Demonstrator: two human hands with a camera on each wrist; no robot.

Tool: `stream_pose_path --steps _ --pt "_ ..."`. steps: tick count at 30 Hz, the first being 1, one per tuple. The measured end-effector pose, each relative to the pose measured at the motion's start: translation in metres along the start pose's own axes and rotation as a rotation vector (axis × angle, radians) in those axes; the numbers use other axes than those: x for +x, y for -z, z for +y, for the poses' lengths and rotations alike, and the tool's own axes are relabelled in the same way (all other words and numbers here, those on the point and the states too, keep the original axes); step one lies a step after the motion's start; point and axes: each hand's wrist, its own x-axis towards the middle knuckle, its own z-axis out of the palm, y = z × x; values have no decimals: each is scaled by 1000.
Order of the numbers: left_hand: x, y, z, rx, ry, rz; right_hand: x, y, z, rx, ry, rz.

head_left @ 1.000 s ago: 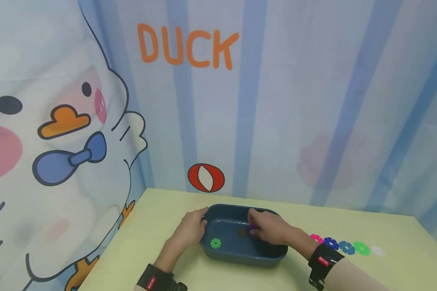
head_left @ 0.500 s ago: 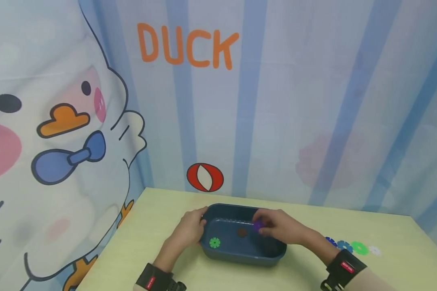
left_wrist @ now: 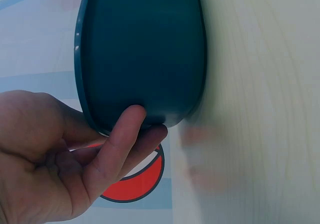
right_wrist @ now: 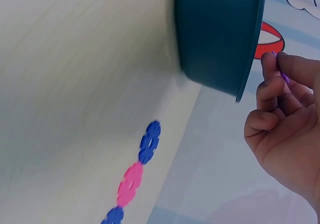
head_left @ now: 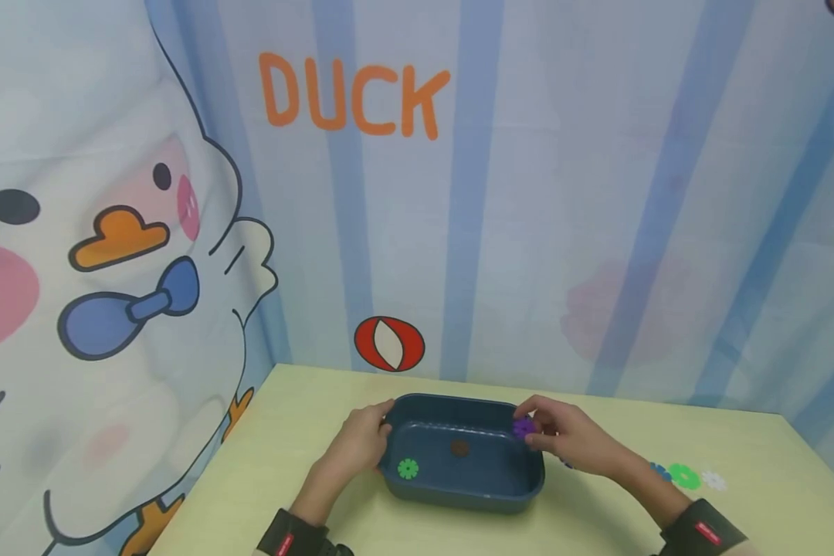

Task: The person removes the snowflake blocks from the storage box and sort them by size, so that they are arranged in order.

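Observation:
A dark blue plastic basin [head_left: 459,494] stands on the table. My left hand [head_left: 358,440] grips its left end, and the left wrist view has fingers against the basin's outer wall [left_wrist: 142,49]. Inside lie a green notched disc [head_left: 408,469] at the left and a brown disc [head_left: 460,448] near the middle. My right hand [head_left: 570,432] pinches a purple snowflake disc [head_left: 524,428] between thumb and fingertips, at the basin's right rim. From the right wrist camera only the purple disc's thin edge [right_wrist: 285,78] shows by the fingertips.
Right of the basin, a row of snowflake discs lies on the pale yellow table [head_left: 320,401]: a pink disc [right_wrist: 130,184] between blue ones, then a green disc [head_left: 684,476] and a white disc [head_left: 713,480]. My right arm hides part of the row. A printed curtain [head_left: 528,193] hangs behind.
My right hand has moved right with the purple disc, from inside the basin to its right rim. The brown disc is now fully uncovered. The left hand keeps its grip.

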Motion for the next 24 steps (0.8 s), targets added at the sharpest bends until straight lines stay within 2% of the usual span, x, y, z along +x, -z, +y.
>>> stream_pose_path --steps 8,24 --pt "1 -2 0 2 8 -4 -20 11 6 42 -23 25" --pt "1 -2 -1 3 3 -4 -45 23 26 34 -87 101"
